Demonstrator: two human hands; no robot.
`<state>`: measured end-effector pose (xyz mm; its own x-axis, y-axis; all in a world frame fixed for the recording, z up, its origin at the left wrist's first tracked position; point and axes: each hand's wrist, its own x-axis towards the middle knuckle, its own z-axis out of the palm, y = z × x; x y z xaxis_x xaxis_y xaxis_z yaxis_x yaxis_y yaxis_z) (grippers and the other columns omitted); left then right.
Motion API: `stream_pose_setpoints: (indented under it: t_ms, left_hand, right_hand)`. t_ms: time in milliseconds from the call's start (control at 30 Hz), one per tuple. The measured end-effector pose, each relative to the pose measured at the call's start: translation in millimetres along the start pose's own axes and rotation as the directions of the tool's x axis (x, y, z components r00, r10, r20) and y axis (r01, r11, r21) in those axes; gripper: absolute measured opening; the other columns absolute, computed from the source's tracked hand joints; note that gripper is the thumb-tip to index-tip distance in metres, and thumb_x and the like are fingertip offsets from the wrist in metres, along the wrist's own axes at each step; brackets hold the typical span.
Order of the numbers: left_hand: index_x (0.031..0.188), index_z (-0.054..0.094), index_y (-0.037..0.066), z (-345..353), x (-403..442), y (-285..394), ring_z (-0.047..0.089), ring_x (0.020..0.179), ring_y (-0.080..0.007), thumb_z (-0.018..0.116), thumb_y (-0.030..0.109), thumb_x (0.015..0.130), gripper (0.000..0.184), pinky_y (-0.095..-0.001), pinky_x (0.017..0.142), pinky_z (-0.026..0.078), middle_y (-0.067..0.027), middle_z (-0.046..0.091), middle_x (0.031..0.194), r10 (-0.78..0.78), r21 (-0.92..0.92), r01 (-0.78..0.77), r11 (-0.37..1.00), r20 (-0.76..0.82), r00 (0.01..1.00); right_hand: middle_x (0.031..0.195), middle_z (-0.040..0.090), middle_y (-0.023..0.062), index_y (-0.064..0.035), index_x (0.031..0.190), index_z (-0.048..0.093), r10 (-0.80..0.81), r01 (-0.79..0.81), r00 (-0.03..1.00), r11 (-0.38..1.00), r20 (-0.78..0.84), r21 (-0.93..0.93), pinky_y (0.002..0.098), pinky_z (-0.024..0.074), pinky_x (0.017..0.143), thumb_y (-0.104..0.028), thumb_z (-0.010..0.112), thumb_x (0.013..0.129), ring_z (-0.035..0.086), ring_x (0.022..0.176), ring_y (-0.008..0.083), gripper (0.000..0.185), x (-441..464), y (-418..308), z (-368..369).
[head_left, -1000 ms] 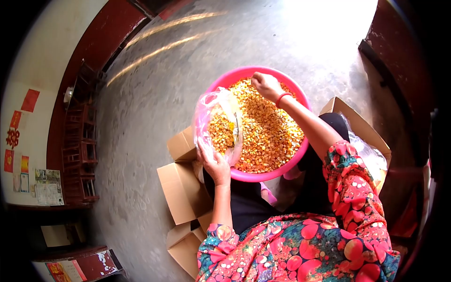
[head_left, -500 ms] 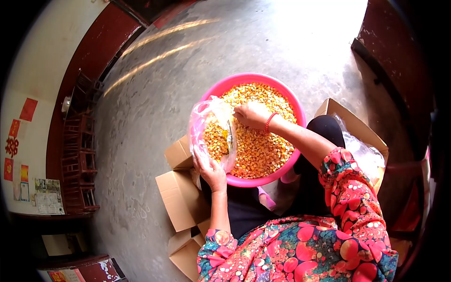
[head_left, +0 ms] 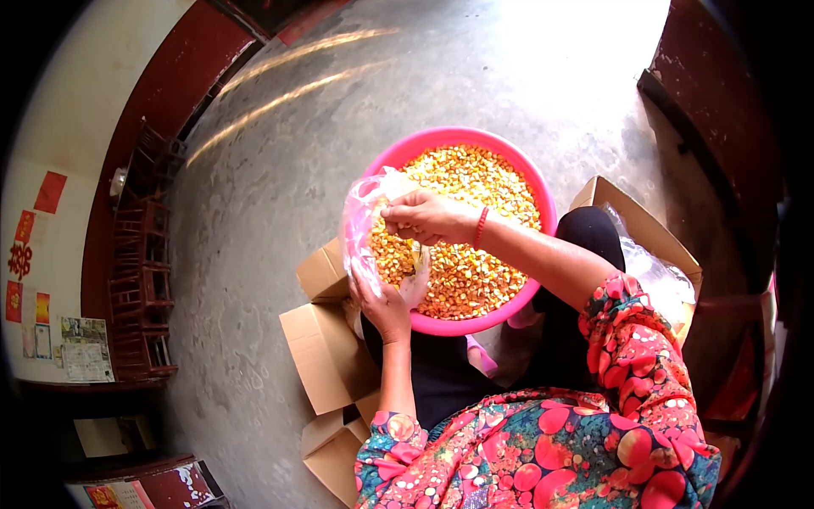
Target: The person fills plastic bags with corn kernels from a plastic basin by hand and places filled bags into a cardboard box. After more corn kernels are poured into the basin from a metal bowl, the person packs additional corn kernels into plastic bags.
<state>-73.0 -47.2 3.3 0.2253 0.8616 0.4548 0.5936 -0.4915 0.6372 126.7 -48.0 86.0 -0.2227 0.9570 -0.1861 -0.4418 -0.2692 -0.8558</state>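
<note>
A pink basin [head_left: 549, 204] full of yellow-orange corn kernels [head_left: 492, 191] stands in front of my knees. At its left side my left hand [head_left: 381, 305] grips the lower edge of a clear plastic bag [head_left: 360, 225], which is spread open and has kernels showing in its mouth. My right hand [head_left: 431, 218], with a red bracelet at the wrist, is over the bag's opening. Its fingers are curled closed around corn kernels, mostly hidden by the hand. A small printed patch of the bag shows below it.
Open cardboard boxes [head_left: 326, 356] stand left of my legs. Another cardboard box [head_left: 670, 233] on the right holds clear plastic [head_left: 649, 271]. Dark wooden chairs [head_left: 140, 288] line the left wall. The concrete floor [head_left: 263, 212] surrounds the basin.
My right hand has moved left from above the corn in the basin to the bag's mouth. My left hand keeps its hold on the bag, nearly still.
</note>
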Motion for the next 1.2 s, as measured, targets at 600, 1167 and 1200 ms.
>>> stream_pose_setpoints:
  t_ms: [600,1167,1200]
  left_hand:
    - [0.132,0.036,-0.002,-0.6,1.1,2.8,0.040,0.119,-0.0416,0.049,0.009,0.081,0.054,-0.0463,0.101,0.031,-0.0263,0.042,0.128,-0.023,0.055,0.022,0.998,0.019,1.000]
    - [0.132,0.037,-0.002,-1.8,0.5,3.3,0.040,0.120,-0.0406,0.043,-0.004,0.072,0.060,-0.0448,0.102,0.029,-0.0265,0.042,0.129,0.012,-0.011,-0.012,1.000,0.016,1.000]
    - [0.132,0.037,-0.002,-0.8,0.5,1.3,0.040,0.119,-0.0405,0.044,-0.002,0.072,0.061,-0.0457,0.102,0.029,-0.0264,0.042,0.128,0.020,-0.012,-0.020,1.000,0.011,1.000]
  right_hand:
    - [0.100,0.065,0.0099,-0.0013,0.106,0.062,-0.314,0.216,0.945,0.811,-0.093,-0.543,0.0312,0.0454,0.087,-0.027,0.056,0.087,0.058,0.098,0.0175,0.033,21.0,40.8,14.4]
    - [0.080,0.061,0.0183,-0.0031,0.083,0.057,-0.543,-0.256,0.794,0.108,-0.273,-0.961,0.0457,0.0489,0.070,-0.022,0.053,0.080,0.061,0.082,0.0348,0.019,7.8,42.5,-96.8]
    - [0.080,0.061,0.0179,-0.0031,0.083,0.057,-0.515,-0.195,0.831,0.083,-0.210,-0.977,0.0455,0.0488,0.071,-0.024,0.052,0.081,0.060,0.083,0.0347,0.021,8.6,47.4,-93.4]
